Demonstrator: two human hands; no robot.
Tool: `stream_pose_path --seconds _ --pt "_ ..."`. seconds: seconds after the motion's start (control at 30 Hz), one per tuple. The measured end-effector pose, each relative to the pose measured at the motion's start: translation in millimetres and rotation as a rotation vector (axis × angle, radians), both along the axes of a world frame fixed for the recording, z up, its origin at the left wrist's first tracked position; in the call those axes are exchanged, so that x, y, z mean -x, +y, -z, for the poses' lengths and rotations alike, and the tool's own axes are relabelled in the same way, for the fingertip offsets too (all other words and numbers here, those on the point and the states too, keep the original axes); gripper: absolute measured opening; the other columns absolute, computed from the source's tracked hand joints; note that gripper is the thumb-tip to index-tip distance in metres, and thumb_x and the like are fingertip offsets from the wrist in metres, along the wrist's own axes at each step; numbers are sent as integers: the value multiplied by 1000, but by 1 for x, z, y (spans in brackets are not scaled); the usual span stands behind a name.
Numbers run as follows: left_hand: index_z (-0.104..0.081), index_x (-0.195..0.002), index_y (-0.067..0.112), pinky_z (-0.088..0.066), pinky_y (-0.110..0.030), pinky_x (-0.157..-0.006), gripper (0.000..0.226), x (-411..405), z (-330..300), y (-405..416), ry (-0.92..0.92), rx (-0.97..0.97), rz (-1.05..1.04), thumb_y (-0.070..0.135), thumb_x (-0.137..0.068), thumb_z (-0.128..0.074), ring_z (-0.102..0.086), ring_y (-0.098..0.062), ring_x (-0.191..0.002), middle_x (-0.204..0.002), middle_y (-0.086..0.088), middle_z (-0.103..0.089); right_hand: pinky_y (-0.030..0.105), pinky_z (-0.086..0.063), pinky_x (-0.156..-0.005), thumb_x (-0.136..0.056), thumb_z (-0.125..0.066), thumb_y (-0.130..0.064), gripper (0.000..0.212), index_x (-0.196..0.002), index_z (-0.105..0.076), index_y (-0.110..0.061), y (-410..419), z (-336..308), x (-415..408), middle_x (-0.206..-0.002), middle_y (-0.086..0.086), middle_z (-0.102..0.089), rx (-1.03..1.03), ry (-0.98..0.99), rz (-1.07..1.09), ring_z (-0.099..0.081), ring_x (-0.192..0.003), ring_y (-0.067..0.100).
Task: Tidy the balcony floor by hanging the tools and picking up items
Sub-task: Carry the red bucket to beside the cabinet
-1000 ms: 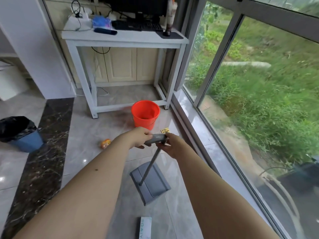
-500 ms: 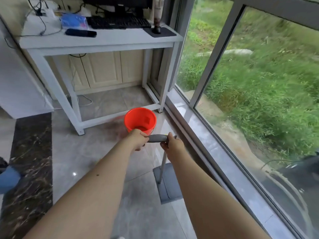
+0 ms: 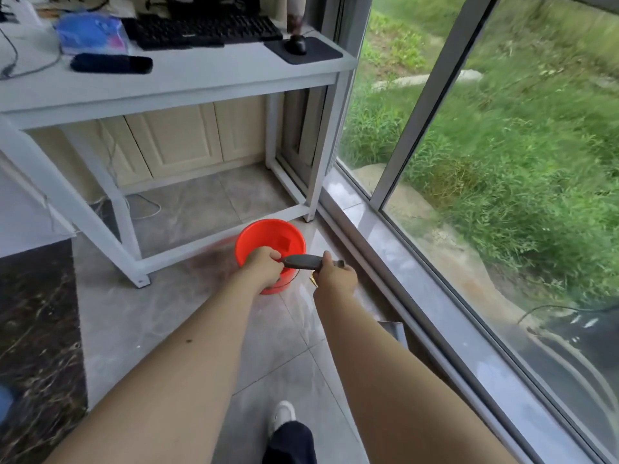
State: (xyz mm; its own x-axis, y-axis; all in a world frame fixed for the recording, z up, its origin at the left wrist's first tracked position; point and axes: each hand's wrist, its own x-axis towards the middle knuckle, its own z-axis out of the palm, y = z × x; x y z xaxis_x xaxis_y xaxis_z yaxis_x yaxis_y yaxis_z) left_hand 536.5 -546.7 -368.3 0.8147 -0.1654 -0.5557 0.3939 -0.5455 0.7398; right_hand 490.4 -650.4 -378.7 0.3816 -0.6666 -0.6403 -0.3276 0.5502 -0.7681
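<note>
Currently: 2 hands on 1 tool. The left hand (image 3: 264, 266) is wrapped round one end of the dark handle (image 3: 301, 261); the right hand (image 3: 335, 277) grips the other end, fingers curled under it. The handle lies level, in front of the orange bucket (image 3: 264, 236) on the floor (image 3: 134, 313), near the window sill (image 3: 385, 236). The pole below is hidden by the right arm; a grey plate corner (image 3: 395, 329), likely the tool's head, shows beside it. A white desk (image 3: 201, 82) stands behind. Advice for the step, carrying the tool to its hook: keep both grips firm, lift the head off the tiles, steer it past bucket and glass.
</note>
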Motion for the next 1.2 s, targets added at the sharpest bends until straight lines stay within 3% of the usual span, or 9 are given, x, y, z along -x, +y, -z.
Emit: stream_pose_path --seconds 0.23,0.37,0.47,0.6,0.73,0.83,0.93,1.07,1.2 --pt "-53 -128 7 -52 -39 -83 35 -97 51 -34 52 2 -14 4 -92 -49 -61 -28 -87 -116 -21 -62 36 -48 -93 -86 -67 -23 30 -107 -57 -4 -33 36 -85 -95 7 -56 27 163 76 -58 -90 25" --pt "-53 -129 9 -52 -39 -85 38 -140 81 -50 75 3 -46 4 -92 -49 -62 -29 -92 -108 -17 -62 36 -47 -93 -85 -67 -24 36 -111 -58 0 -45 61 -127 -91 4 -55 21 187 128 -59 -90 27" --pt "-52 -131 7 -49 -30 -62 38 -167 110 -60 128 23 -92 3 -93 -48 -59 -23 -80 -98 -12 -60 31 -46 -86 -86 -67 -25 35 -111 -57 -3 -49 89 -154 -93 4 -56 -5 211 168 -58 -88 25" --pt "-52 -130 6 -44 -26 -54 38 -193 150 -67 181 25 -126 4 -93 -49 -59 -22 -80 -100 -14 -61 34 -48 -85 -86 -66 -24 29 -102 -53 -4 -49 121 -187 -86 4 -55 -13 218 219 -52 -80 24" --pt "-53 -128 6 -44 -27 -53 37 -221 191 -67 220 7 -183 2 -92 -50 -58 -21 -71 -87 -10 -60 35 -50 -81 -92 -59 -25 18 -84 -46 -15 -57 154 -218 -82 1 -51 -46 208 216 -52 -75 22" --pt "-53 -128 6 -45 -28 -53 37 -244 222 -62 235 -13 -186 3 -91 -51 -58 -23 -71 -92 -12 -59 23 -36 -66 -100 -42 -30 25 -75 -42 -23 -59 177 -243 -75 -6 -37 -187 179 217 -38 -65 14" --pt "-52 -129 5 -44 -29 -52 37 -258 246 -57 244 -36 -182 2 -92 -51 -56 -21 -65 -93 -13 -59 26 -37 -71 -89 -63 -22 22 -86 -45 -9 -56 193 -263 -86 5 -50 -18 310 308 -46 -76 22" --pt "-48 -131 5 -40 -29 -50 38 -276 282 -52 274 -39 -200 2 -93 -49 -50 -15 -56 -77 -8 -57 31 -44 -79 -88 -65 -19 22 -90 -45 -8 -42 216 -292 -96 12 -57 -9 314 336 -61 -95 30" --pt "-44 -135 6 -40 -25 -46 42 -291 318 -47 302 -28 -214 2 -93 -49 -49 -16 -55 -69 -3 -52 27 -39 -72 -87 -66 -17 25 -86 -43 -8 -28 247 -313 -91 9 -55 20 311 343 -58 -87 26"
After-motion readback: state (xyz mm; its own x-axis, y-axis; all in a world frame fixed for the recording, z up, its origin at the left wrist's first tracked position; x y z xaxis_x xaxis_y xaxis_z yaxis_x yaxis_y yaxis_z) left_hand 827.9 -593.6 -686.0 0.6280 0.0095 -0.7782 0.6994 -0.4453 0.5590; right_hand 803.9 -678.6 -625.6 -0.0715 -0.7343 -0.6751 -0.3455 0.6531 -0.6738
